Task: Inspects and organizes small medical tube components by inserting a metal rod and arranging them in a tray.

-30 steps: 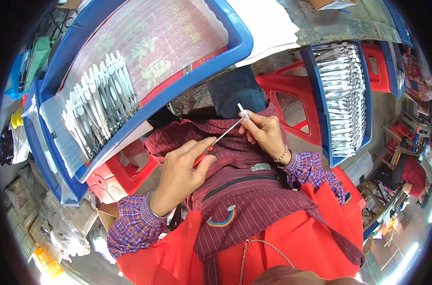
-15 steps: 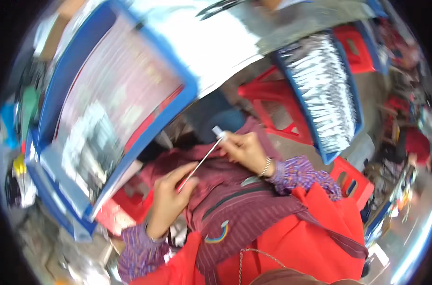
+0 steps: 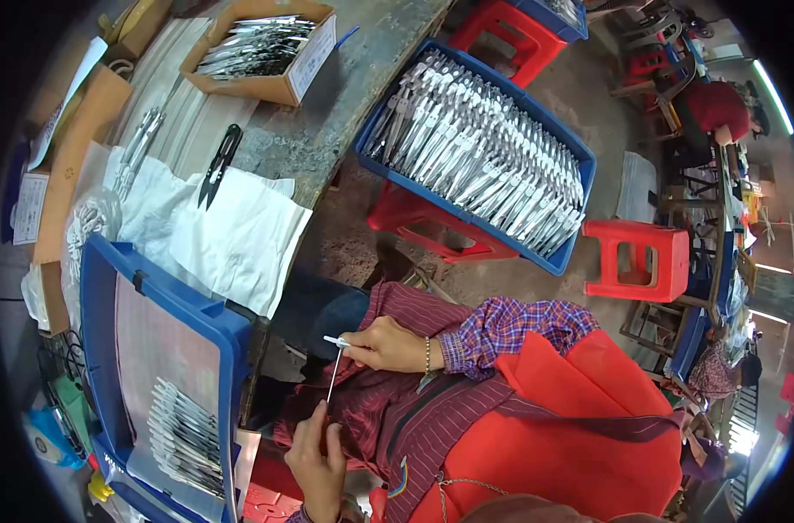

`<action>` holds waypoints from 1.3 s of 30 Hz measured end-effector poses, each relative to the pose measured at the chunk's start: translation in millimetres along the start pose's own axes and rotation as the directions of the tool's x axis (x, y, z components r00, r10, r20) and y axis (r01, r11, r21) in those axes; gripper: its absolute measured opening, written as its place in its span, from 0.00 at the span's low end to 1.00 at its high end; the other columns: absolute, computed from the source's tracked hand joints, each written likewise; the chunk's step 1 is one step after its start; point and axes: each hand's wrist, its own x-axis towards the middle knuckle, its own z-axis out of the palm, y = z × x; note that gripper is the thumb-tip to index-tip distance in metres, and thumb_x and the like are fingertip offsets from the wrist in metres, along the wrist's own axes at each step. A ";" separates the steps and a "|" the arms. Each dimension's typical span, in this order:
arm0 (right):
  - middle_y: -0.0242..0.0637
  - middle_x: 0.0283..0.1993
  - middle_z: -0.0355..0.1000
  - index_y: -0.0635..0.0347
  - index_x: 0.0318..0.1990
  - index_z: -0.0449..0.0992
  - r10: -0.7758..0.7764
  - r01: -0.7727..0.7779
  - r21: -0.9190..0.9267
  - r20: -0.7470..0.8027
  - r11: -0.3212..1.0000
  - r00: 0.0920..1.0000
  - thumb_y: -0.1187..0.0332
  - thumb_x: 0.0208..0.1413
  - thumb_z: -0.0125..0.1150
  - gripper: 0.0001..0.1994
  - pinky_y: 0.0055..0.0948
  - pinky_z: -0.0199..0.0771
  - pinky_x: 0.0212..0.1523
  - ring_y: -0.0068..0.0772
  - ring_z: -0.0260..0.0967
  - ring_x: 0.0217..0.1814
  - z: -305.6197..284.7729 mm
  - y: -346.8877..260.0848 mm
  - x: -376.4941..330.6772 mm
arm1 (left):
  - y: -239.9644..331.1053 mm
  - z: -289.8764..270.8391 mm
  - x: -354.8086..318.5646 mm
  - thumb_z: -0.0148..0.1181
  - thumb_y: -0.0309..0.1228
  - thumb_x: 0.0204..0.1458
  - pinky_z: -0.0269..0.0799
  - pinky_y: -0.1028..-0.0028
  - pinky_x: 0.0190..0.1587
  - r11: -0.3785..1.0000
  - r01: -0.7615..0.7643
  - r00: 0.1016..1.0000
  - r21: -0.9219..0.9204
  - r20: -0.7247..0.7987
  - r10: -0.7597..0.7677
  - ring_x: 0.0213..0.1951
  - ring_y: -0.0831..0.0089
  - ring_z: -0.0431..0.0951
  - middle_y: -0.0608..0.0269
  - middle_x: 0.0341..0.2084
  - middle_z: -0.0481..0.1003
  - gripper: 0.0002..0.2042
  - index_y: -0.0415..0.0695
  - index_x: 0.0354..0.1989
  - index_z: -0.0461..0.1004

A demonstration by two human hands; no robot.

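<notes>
Both hands pinch a thin white stick [image 3: 334,373] over the lap: the right hand [image 3: 386,345] closes on its upper end, the left hand [image 3: 320,460] on its lower end. A blue tray [image 3: 153,383] of metal tools [image 3: 183,436] sits just left.

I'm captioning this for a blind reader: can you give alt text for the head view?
Seated person's right hand and left hand hold a thin metal tool over their lap, between a blue crate and a tray of packaged tools.
</notes>
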 end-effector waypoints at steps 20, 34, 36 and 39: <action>0.28 0.20 0.67 0.66 0.41 0.75 0.232 -0.270 0.183 0.204 0.945 0.951 0.64 0.61 0.51 0.13 0.13 0.50 0.14 0.10 0.54 0.14 6.7 -6.4 0.1 | -36.0 44.4 -36.4 0.56 0.32 0.45 0.70 0.60 0.33 0.978 -0.074 0.955 -0.193 -0.298 0.013 0.33 0.54 0.75 0.50 0.29 0.74 0.15 0.40 0.42 0.73; 0.28 0.20 0.68 0.65 0.37 0.75 0.235 -0.265 0.142 0.201 0.954 0.951 0.62 0.61 0.52 0.13 0.13 0.50 0.14 0.11 0.54 0.14 2.9 -15.0 9.6 | -37.2 49.2 -51.5 0.56 0.33 0.45 0.70 0.59 0.40 0.970 -0.015 0.931 -0.244 -0.357 -0.076 0.37 0.54 0.75 0.52 0.33 0.75 0.16 0.42 0.44 0.73; 0.28 0.21 0.68 0.65 0.37 0.75 0.236 -0.267 0.138 0.208 0.954 0.949 0.62 0.61 0.52 0.13 0.14 0.50 0.14 0.11 0.55 0.14 3.1 -15.6 10.7 | -39.8 52.2 -50.5 0.56 0.34 0.45 0.69 0.59 0.40 0.968 -0.020 0.925 -0.249 -0.373 -0.077 0.37 0.55 0.75 0.53 0.32 0.75 0.16 0.43 0.43 0.73; 0.29 0.21 0.68 0.65 0.38 0.75 0.236 -0.269 0.142 0.212 0.953 0.948 0.62 0.61 0.52 0.13 0.14 0.51 0.14 0.11 0.55 0.14 2.2 -9.4 10.5 | -38.7 51.7 -52.3 0.56 0.33 0.45 0.69 0.59 0.40 0.966 -0.020 0.930 -0.256 -0.359 -0.076 0.37 0.55 0.75 0.53 0.32 0.76 0.16 0.43 0.43 0.73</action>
